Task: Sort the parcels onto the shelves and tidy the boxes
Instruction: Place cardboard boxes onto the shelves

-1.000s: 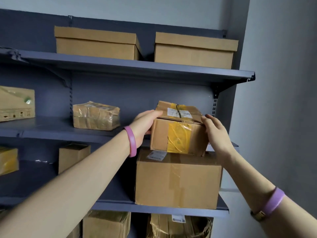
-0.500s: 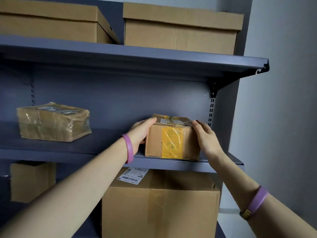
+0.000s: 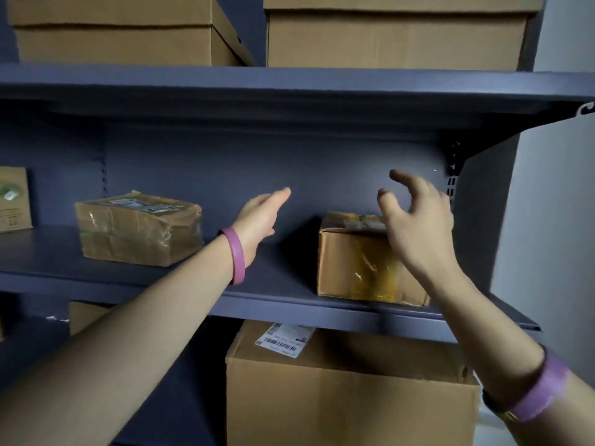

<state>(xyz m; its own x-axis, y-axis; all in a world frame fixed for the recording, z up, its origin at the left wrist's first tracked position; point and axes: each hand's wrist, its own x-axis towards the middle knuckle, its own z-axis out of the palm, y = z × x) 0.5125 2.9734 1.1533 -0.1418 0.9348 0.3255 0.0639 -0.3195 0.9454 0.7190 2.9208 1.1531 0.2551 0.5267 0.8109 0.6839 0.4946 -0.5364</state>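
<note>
Drawing both hands off the small yellow-taped parcel (image 3: 347, 262), held half a second ago, now sitting alone near the right end of the middle shelf (image 3: 273, 305). Reaching over a big labelled carton (image 3: 338, 397) on the shelf below. Holding the left hand (image 3: 257, 217) flat, fingers straight, grip apart and empty, well left of the parcel. Hovering the right hand (image 3: 418, 226) before the parcel's upper right, fingers loosely curled, clasping nothing. Farther left, leaving a plastic-wrapped parcel (image 3: 138, 230) untouched on the same shelf. Beyond and above, facing two lidded boxes (image 3: 122, 30) side by side.
</note>
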